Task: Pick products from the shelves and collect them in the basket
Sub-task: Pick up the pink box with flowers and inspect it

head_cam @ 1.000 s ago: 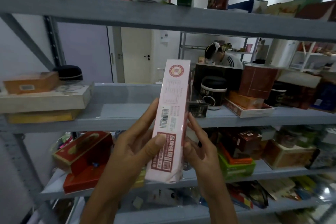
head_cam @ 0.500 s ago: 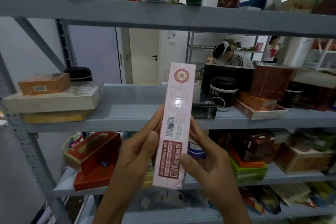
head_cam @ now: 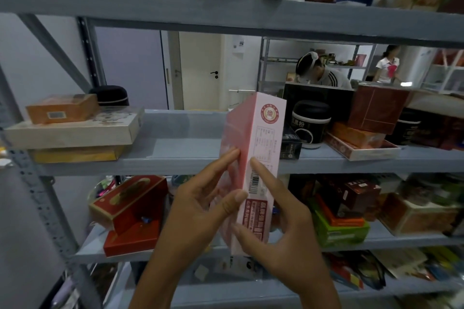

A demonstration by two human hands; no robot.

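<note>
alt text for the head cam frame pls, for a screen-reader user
Two hands hold a tall pink box upright in front of grey metal shelves: the left hand grips its left side, the right hand pinches its front edge. The shelves carry assorted boxes and a black jar.

Both hands, the left (head_cam: 200,208) and the right (head_cam: 283,228), are bare, without gloves, rings or a watch; the forearms are bare too, no sleeve is visible
</note>
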